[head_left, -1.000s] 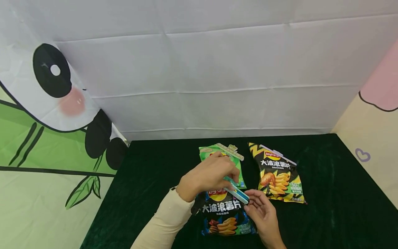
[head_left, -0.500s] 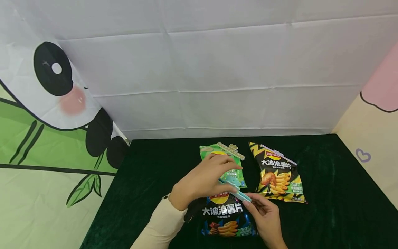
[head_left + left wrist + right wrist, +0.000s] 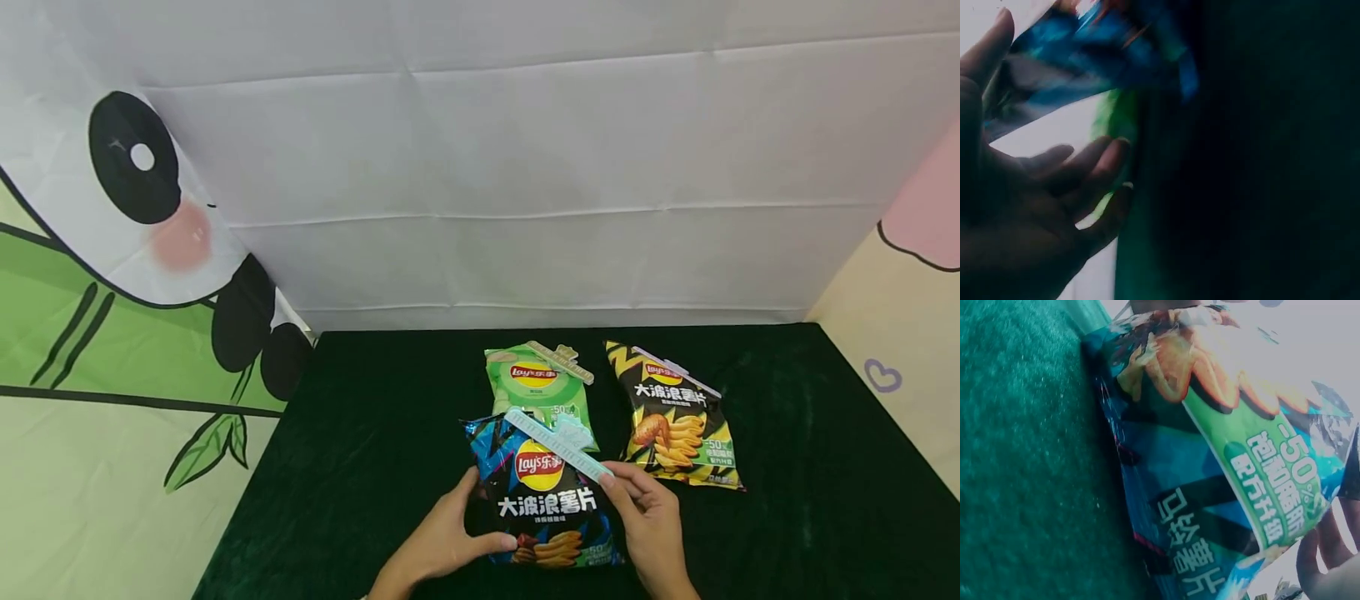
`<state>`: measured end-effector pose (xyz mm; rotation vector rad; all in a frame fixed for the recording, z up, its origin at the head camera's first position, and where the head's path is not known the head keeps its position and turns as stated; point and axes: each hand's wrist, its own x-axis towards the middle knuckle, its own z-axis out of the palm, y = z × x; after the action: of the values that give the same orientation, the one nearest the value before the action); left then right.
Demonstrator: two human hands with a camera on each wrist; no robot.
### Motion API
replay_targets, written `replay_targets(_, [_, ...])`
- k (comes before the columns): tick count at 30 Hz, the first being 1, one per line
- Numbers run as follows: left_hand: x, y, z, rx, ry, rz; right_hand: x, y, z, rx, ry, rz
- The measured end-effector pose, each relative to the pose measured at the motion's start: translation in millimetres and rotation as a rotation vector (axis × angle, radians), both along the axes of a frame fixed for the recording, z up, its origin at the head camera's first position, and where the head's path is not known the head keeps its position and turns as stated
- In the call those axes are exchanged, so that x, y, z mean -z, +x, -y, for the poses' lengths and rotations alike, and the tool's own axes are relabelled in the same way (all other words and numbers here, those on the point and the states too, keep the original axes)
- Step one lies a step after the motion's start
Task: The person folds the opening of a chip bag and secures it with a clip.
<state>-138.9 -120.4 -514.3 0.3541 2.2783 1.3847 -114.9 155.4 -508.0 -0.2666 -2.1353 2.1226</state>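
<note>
A black and blue chip bag (image 3: 551, 506) lies at the table's front, with a pale blue bag clip (image 3: 558, 446) slanting across its top. My right hand (image 3: 648, 517) pinches the clip's lower right end, thumb on top, at the bag's right edge. At the bag's left side is my left hand (image 3: 442, 533), its thumb spread over the lower left front and its fingers at the left edge. The left wrist view, dark and blurred, has the left hand's fingers (image 3: 1094, 169) extended and apart from the bag (image 3: 1085, 56). The bag's printed lower part (image 3: 1210, 437) fills the right wrist view.
Just behind lies a green chip bag (image 3: 534, 392) with a cream clip (image 3: 561, 362), partly overlapped by the blue clip. To the right is a black and yellow chip bag (image 3: 675, 425) with a pale clip (image 3: 678, 372). Dark green cloth (image 3: 360, 467) covers the table; a white sheet hangs behind.
My left hand has let go of the blue clip and moved down to the bag's left side. The clip now lies across the bag's top. My right hand stays at its end.
</note>
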Motion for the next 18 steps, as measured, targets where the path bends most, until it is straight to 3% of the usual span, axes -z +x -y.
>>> replay_targets(5, [15.6,11.4,-10.4,0.070,0.125,0.080,-3.8,1.8,3,-0.010,-0.068,0.005])
replay_targets(12, [17.2,12.0,-17.9,0.063,0.216,0.102,-4.2,1.8,5,-0.015,-0.172,-0.030])
replay_targets(18, [13.5,9.0,-15.4,0.041,0.229,0.103,-9.6,-1.3,6,-0.010,-0.240,0.076])
